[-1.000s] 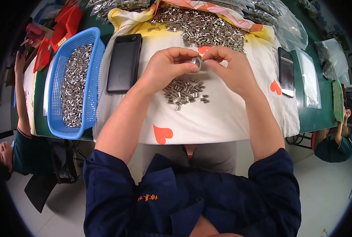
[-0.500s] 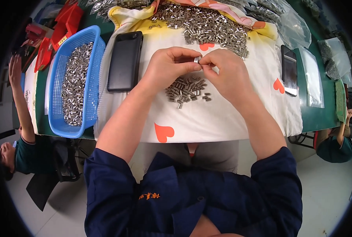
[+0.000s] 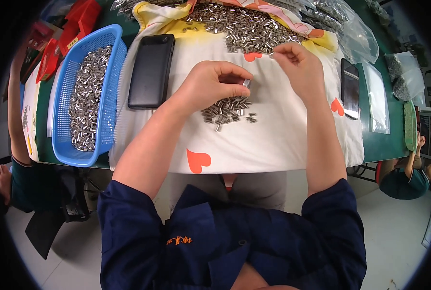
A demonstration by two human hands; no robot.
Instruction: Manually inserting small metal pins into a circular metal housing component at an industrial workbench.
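My left hand [image 3: 207, 86] pinches a shiny metal ring-like piece [image 3: 247, 83] between thumb and fingers, just above a small heap of metal cylinders [image 3: 225, 112] on the white cloth. My right hand [image 3: 301, 70] is raised farther right, its thumb and forefinger closed on a small metal cylinder [image 3: 272, 55]. These fingertips are at the near edge of a large pile of similar cylinders [image 3: 259, 31]. The exact shape of the left hand's piece is partly hidden by the fingers.
A blue basket [image 3: 60, 116] of metal cylinders stands left, beside a black rectangular device [image 3: 150, 72]. At right lie a phone [image 3: 350, 89] and a clear plastic bag [image 3: 376, 99]. Red bins [image 3: 82, 21] stand back left. Other people sit at both sides.
My hands were together at the ring-like piece; now they are apart. The right hand has moved away up and right to the large pile's edge, while the left keeps its piece slightly lower.
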